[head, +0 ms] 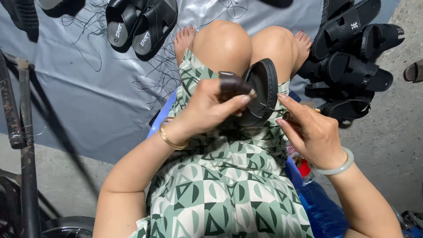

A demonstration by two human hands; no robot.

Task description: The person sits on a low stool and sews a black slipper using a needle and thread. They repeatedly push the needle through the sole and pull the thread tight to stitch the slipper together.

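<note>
Left hand [207,108] clenched round black sandal [262,90], strap under thumb; right hand [310,132] pinching thin needle [269,107] at sole edge.

Matt black rubbery sandal [261,90] with a ridged rim – over a glossy grey plastic sheet [88,88] and rough concrete floor [387,145].

A grey plastic sheet [88,88] covers the ground ahead, strewn with loose black threads [154,79]. Two black slide sandals [141,22] lie on it at the upper left, soles partly showing. A heap of black sandals [352,57] sits at the upper right, stacked on one another, beside bare concrete floor [396,145]. A rusty metal bar [20,132] runs down the left edge. A green and white patterned dress [229,189] fills the lower middle, over a blue stool [161,117]. A blue plastic bottle [324,207] with a red cap lies at the lower right
</note>
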